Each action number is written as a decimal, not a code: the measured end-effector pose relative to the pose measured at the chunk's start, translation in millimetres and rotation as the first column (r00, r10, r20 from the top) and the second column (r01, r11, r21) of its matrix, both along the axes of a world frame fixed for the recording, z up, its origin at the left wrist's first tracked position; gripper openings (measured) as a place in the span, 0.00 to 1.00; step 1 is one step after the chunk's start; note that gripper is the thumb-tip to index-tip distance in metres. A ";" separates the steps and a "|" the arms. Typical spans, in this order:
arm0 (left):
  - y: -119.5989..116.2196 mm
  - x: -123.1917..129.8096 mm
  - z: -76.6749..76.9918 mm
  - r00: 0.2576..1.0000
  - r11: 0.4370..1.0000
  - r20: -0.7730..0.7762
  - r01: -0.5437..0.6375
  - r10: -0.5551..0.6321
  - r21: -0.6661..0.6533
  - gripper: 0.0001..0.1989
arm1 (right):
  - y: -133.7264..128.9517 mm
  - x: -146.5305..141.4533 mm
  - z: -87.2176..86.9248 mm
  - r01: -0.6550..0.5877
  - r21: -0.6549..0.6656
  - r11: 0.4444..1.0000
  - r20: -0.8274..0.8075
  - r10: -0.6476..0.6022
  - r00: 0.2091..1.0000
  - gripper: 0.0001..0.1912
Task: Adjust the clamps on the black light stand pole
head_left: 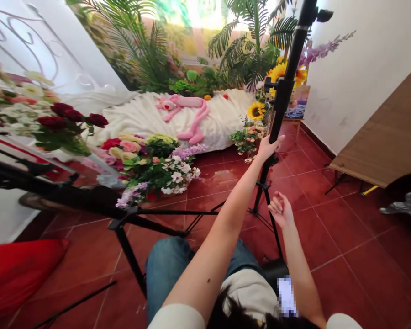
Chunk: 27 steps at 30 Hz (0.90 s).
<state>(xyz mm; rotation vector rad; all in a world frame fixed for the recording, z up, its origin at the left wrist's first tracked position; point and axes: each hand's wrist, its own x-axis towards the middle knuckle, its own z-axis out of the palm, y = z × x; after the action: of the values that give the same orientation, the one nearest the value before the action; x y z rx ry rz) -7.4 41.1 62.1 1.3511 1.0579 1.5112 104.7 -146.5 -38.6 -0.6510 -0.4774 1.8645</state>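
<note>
A black stand pole point(285, 91) rises at a slant on the right, its legs spread on the floor. My left hand point(270, 147) is wrapped round this pole, below a black clamp collar point(281, 89). Lower and to the right, my right hand point(281, 210) hangs in the air beside the stand's leg, its fingers curled in. It touches neither pole nor leg, and nothing shows in it.
Another black stand point(89, 201) crosses the left side. Flowers point(150, 160) and a white cloth point(222, 119) with a pink plush toy point(188, 103) lie ahead. A brown board point(380, 132) leans at right. Red fabric point(20, 274) lies lower left.
</note>
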 end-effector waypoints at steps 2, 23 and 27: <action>1.0 -2.0 -0.5 1.000 1.000 -0.011 -0.023 0.023 -0.012 0.23 | 14.5 -6.3 17.5 0.012 0.020 1.000 -0.061 -0.011 0.998 0.10; 4.5 0.8 -1.4 0.993 0.994 -0.043 -0.106 0.107 0.027 0.20 | 119.8 -27.8 52.5 -0.085 0.070 0.994 -0.310 0.103 0.945 0.15; 4.5 1.0 -3.1 0.991 0.993 -0.070 -0.117 0.118 0.028 0.20 | 121.1 -20.8 57.9 -0.009 0.360 0.933 0.545 -0.203 0.813 0.19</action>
<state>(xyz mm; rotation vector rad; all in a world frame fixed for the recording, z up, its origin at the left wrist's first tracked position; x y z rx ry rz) -6.4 45.7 58.9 1.3892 1.1853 1.5759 83.8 -25.4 19.3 -0.9766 -1.1227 1.4027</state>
